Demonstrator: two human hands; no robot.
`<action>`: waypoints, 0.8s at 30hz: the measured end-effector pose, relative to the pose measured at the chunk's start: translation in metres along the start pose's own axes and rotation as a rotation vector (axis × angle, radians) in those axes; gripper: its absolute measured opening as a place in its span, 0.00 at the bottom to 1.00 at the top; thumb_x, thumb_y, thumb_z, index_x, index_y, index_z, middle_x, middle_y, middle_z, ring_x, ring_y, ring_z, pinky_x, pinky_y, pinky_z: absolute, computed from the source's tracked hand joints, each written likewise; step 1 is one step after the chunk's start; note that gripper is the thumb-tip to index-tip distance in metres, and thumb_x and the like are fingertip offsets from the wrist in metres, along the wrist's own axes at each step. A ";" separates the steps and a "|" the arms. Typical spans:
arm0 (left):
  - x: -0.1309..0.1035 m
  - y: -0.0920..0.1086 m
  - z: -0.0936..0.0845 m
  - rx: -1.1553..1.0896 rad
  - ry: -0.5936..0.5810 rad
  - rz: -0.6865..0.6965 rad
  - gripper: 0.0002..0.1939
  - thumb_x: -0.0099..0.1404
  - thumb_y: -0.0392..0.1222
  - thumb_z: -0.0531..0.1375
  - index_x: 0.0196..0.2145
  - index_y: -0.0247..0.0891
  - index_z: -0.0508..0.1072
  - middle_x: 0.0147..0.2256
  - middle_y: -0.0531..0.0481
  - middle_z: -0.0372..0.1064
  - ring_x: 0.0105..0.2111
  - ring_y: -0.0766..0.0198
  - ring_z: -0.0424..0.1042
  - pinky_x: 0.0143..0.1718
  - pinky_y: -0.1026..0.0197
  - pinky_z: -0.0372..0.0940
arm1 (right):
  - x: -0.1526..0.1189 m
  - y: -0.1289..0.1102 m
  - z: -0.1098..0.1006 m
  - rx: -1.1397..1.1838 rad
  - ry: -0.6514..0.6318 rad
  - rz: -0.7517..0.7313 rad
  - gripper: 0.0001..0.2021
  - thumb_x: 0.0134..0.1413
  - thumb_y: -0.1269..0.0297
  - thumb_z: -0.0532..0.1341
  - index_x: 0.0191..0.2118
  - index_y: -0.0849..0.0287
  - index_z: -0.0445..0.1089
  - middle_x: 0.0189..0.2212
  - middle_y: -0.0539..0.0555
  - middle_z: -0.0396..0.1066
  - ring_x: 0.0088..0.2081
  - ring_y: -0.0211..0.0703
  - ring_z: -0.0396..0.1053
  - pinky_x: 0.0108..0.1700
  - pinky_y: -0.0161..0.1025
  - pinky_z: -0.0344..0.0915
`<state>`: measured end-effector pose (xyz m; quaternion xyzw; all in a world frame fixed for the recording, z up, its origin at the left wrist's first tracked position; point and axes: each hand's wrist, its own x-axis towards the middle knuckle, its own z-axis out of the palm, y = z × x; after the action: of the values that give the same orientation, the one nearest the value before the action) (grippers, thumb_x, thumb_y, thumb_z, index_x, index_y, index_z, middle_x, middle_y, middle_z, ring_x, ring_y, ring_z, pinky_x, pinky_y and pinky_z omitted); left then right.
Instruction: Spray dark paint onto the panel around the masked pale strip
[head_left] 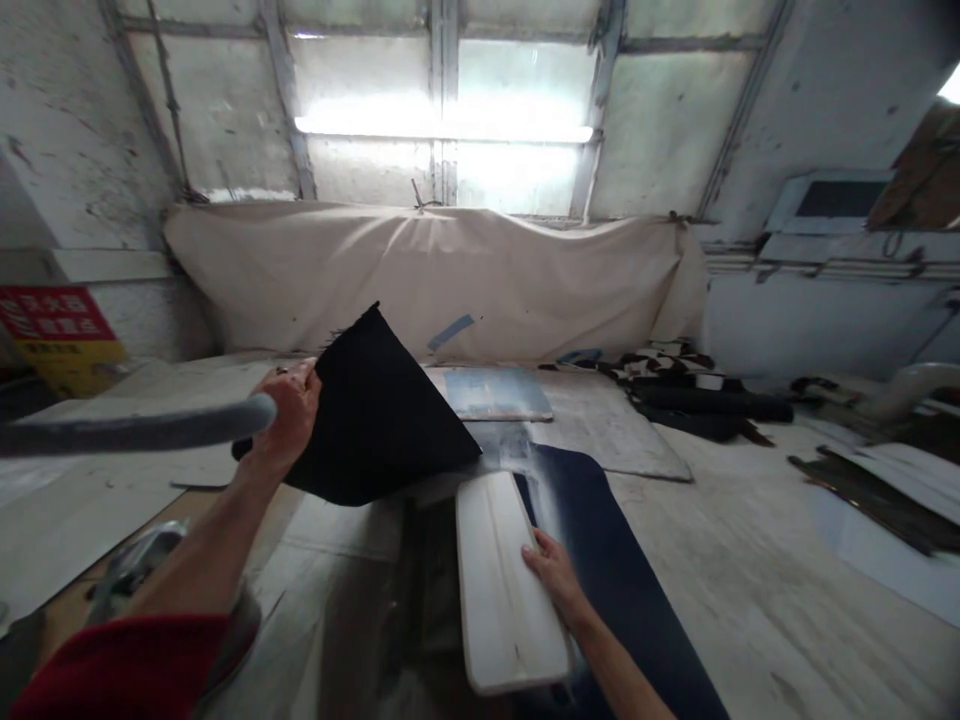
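Left hand (291,408): grip pinching black fabric piece (375,415), lifted above tabletop (750,560)
Right hand (553,575): fingers flat, spread on white board (502,580); board atop dark blue sheet (630,580)

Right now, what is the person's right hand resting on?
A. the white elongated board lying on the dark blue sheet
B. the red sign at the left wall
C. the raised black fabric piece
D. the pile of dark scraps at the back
A: the right hand lies flat on the edge of the white board, which sits beside the dark blue sheet, while the left hand lifts the black fabric piece.
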<state>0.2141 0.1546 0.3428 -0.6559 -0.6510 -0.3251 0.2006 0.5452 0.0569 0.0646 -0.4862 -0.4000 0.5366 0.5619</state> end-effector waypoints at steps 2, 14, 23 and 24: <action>-0.005 0.003 0.004 0.033 0.012 0.007 0.21 0.64 0.45 0.43 0.48 0.37 0.67 0.41 0.43 0.71 0.43 0.55 0.66 0.45 0.56 0.59 | 0.007 0.009 -0.016 0.037 -0.009 0.035 0.19 0.39 0.60 0.64 0.40 0.62 0.69 0.34 0.56 0.75 0.35 0.50 0.72 0.39 0.43 0.66; -0.008 0.001 0.013 0.106 0.083 0.054 0.22 0.64 0.48 0.43 0.48 0.37 0.67 0.40 0.46 0.71 0.40 0.60 0.67 0.43 0.60 0.59 | 0.030 0.030 -0.027 -0.219 0.125 -0.040 0.20 0.44 0.57 0.55 0.41 0.66 0.66 0.36 0.61 0.74 0.37 0.49 0.71 0.39 0.41 0.66; -0.017 0.011 0.011 0.097 0.028 0.039 0.18 0.64 0.45 0.46 0.44 0.40 0.69 0.35 0.49 0.71 0.36 0.60 0.67 0.43 0.60 0.59 | 0.028 0.029 -0.043 -0.542 0.067 -0.106 0.16 0.42 0.54 0.55 0.26 0.63 0.70 0.20 0.54 0.70 0.26 0.45 0.65 0.29 0.38 0.60; -0.018 0.011 0.012 0.097 0.020 0.036 0.18 0.63 0.45 0.46 0.44 0.40 0.69 0.35 0.48 0.71 0.37 0.60 0.66 0.43 0.60 0.59 | 0.028 0.028 -0.042 -0.560 0.061 -0.107 0.16 0.42 0.54 0.54 0.26 0.63 0.70 0.20 0.53 0.69 0.26 0.45 0.65 0.29 0.38 0.59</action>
<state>0.2284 0.1484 0.3237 -0.6538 -0.6521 -0.2960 0.2442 0.5832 0.0782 0.0261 -0.6163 -0.5408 0.3600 0.4451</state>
